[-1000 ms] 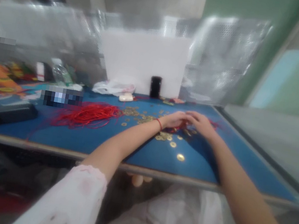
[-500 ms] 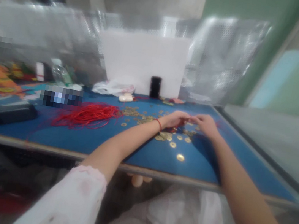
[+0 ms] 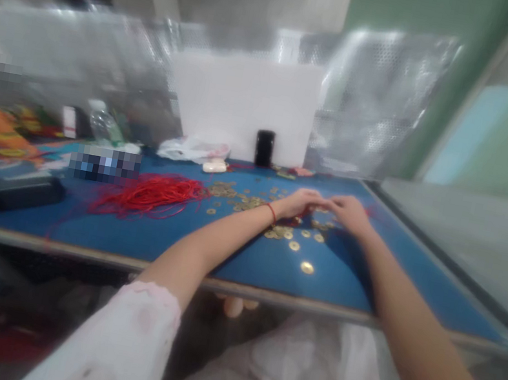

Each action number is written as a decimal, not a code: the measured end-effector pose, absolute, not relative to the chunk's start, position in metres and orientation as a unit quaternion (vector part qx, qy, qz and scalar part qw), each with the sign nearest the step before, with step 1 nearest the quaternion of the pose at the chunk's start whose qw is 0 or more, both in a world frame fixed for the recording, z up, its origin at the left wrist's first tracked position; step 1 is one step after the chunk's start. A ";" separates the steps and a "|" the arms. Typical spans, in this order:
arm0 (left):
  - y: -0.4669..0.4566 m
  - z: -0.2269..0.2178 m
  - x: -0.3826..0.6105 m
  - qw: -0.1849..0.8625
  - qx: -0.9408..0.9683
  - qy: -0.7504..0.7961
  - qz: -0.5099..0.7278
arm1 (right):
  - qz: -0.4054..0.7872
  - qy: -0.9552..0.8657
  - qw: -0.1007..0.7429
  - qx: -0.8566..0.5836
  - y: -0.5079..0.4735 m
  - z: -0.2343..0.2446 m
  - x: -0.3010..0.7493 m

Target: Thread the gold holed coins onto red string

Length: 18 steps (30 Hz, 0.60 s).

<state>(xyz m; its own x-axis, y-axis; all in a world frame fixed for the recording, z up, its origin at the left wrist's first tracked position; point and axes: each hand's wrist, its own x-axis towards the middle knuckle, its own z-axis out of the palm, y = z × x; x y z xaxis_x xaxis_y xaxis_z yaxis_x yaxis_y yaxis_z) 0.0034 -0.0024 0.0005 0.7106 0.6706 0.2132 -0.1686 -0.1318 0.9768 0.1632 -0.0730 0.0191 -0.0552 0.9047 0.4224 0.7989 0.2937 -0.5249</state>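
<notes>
Two hands meet right over the coins (image 3: pixel 282 232). Fingertips of the left hand (image 3: pixel 298 203) and right hand (image 3: pixel 352 214) look pinched on one red string (image 3: pixel 306 213), close together likely because it is thin.

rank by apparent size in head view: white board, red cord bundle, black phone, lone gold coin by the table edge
1. white board
2. red cord bundle
3. black phone
4. lone gold coin
Nearness does not blur this: the coin lies nearest yet looks smallest.
</notes>
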 end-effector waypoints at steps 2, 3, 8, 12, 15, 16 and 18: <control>-0.004 0.001 0.003 0.634 0.672 0.178 0.338 | 0.084 -0.712 0.367 -0.593 -0.072 0.019 0.165; -0.005 0.002 0.003 0.635 0.672 0.175 0.340 | 0.084 -0.707 0.374 -0.595 -0.071 0.019 0.166; -0.007 0.005 0.005 0.640 0.661 0.194 0.340 | 0.053 -0.683 0.413 -0.600 -0.066 0.020 0.170; -0.009 0.008 0.006 0.663 0.642 0.215 0.320 | 0.040 -0.655 0.430 -0.621 -0.067 0.021 0.169; -0.009 0.009 0.008 0.672 0.636 0.224 0.305 | 0.014 -0.637 0.425 -0.643 -0.069 0.021 0.167; -0.009 0.009 0.008 0.672 0.636 0.226 0.304 | 0.005 -0.636 0.421 -0.647 -0.069 0.021 0.167; -0.009 0.008 0.009 0.671 0.636 0.226 0.307 | -0.005 -0.638 0.415 -0.649 -0.069 0.021 0.167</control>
